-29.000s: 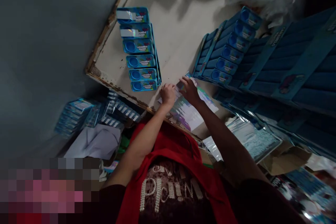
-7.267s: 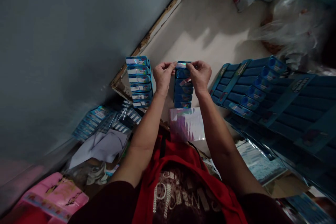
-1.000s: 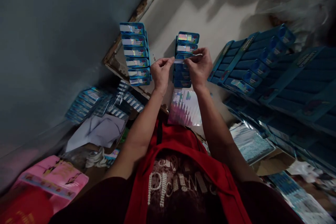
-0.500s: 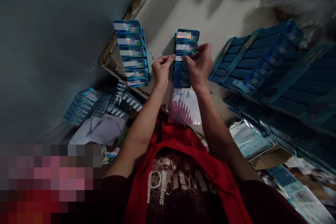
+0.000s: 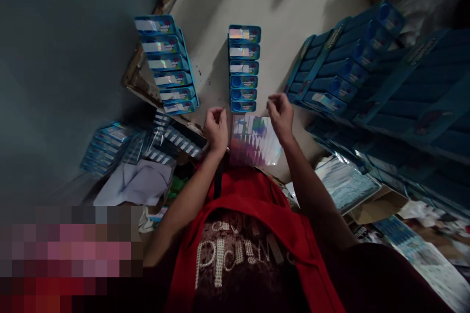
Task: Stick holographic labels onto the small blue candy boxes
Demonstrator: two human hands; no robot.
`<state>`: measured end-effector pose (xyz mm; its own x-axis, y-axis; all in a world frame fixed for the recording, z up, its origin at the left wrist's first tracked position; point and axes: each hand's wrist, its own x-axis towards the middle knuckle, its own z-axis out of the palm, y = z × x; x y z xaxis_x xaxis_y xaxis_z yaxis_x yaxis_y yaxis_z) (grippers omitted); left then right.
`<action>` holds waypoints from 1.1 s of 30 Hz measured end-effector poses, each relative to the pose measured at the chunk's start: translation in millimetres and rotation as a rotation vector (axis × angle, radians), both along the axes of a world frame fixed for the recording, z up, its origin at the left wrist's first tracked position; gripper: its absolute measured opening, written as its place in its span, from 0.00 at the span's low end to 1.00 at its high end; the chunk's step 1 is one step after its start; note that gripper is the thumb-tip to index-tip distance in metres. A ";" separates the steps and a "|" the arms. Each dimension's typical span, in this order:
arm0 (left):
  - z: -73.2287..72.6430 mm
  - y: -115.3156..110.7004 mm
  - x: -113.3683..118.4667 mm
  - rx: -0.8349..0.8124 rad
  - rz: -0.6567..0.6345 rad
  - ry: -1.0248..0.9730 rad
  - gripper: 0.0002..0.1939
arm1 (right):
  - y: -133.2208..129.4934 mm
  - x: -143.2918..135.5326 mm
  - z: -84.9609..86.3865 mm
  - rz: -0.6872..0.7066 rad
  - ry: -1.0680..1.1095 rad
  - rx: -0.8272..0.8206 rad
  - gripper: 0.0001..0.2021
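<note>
My left hand (image 5: 216, 127) hovers left of a shiny sticker sheet (image 5: 273, 154), its fingers curled and nothing visible in them. My right hand (image 5: 282, 115) is above the sheet's right side, fingers bent inward, also with nothing visible. Beyond the sheet stands a short row of small blue boxes (image 5: 244, 81) with printed ends. The far three carry silvery stickers (image 5: 239, 67) across their ends; the nearer three show a bare round blue spot. Neither hand touches the boxes.
On the left, another row of blue boxes (image 5: 171, 78) bears silvery stickers. Stacked blue boxes (image 5: 330, 66) crowd the right side of the pale table (image 5: 211, 14). Below left lie wrapped bundles (image 5: 110, 144) and crumpled white paper (image 5: 135, 181); an open carton (image 5: 382, 205) sits lower right.
Both hands have left the middle row and drawn back toward me, apart from each other. The third box's sticker now shows uncovered. The whole view has shifted slightly.
</note>
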<state>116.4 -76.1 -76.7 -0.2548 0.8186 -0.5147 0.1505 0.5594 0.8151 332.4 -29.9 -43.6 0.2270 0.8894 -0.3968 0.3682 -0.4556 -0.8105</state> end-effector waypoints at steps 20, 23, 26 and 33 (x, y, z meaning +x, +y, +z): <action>-9.4 -5.8 55.0 -0.099 -0.711 0.275 0.11 | -126.4 -0.2 -34.2 0.442 -0.421 -0.053 0.22; -3.1 -1.9 56.7 -0.168 -0.791 0.378 0.10 | -121.0 -9.6 -40.1 0.551 -0.489 -0.022 0.24; 1.8 1.0 56.0 -0.295 -0.830 0.429 0.13 | -129.3 -6.8 -46.1 0.635 -0.554 0.037 0.25; 8.1 2.7 51.7 -0.369 -0.840 0.424 0.15 | -160.3 10.6 -28.3 0.706 -0.550 0.098 0.18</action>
<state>168.2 -73.4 -68.5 0.1102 0.6248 -0.7730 0.8485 0.3459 0.4005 343.0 -190.3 -71.9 -0.2499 0.9180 -0.3080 0.8836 0.0862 -0.4602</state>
